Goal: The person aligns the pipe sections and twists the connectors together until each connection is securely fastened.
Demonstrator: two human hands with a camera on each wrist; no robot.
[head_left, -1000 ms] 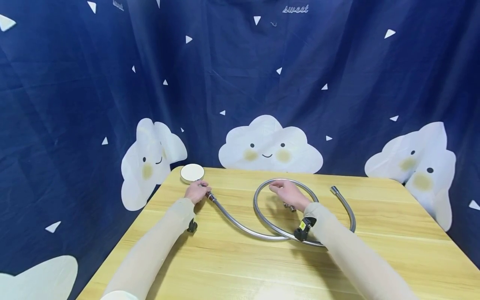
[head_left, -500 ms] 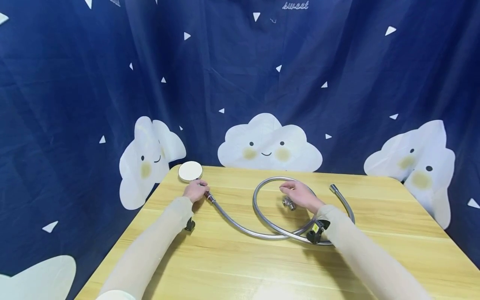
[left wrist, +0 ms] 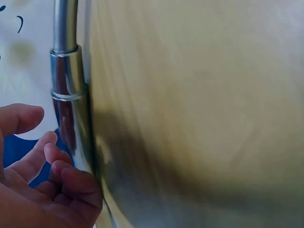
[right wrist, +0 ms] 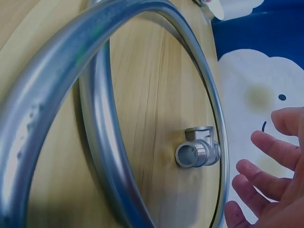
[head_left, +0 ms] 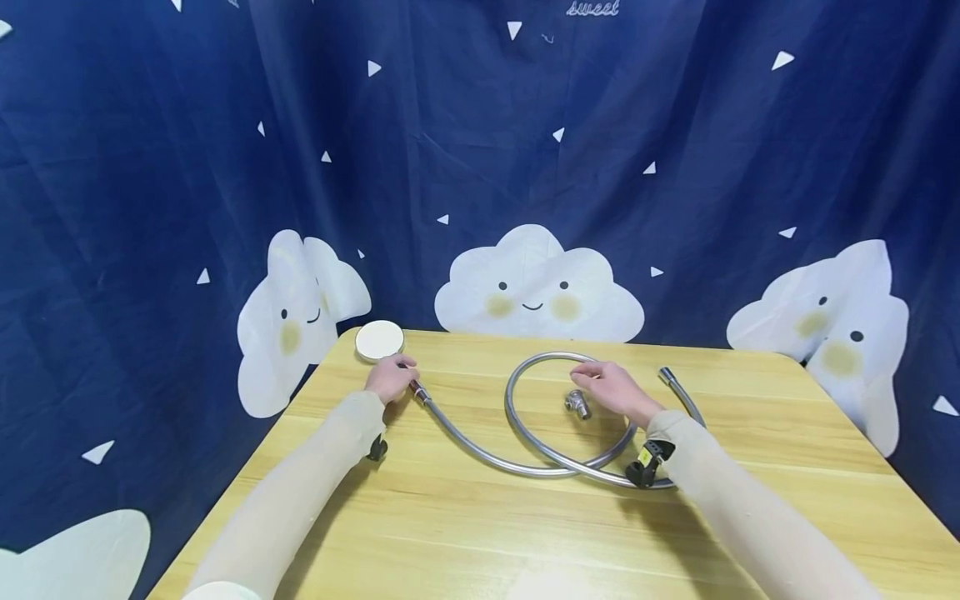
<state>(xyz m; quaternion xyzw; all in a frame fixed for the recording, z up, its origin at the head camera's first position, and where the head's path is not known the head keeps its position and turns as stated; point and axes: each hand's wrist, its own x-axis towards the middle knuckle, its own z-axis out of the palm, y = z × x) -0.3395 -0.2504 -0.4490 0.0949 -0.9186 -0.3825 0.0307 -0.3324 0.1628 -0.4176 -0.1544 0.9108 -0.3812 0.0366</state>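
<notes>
Two hands are over one wooden counter (head_left: 465, 533). The left hand (head_left: 388, 379), thumb apart and fingers loosely bent, is right at the handle of one shower head (head_left: 378, 341) in the far left corner; whether it touches cannot be told. One metal hose (head_left: 532, 472) runs from that handle, crosses itself in one loop and ends at the right. Inside the loop lies one metal fitting (head_left: 577, 404); the right hand (head_left: 617, 390), fingers relaxed and spread, hovers near it, holding nothing.
</notes>
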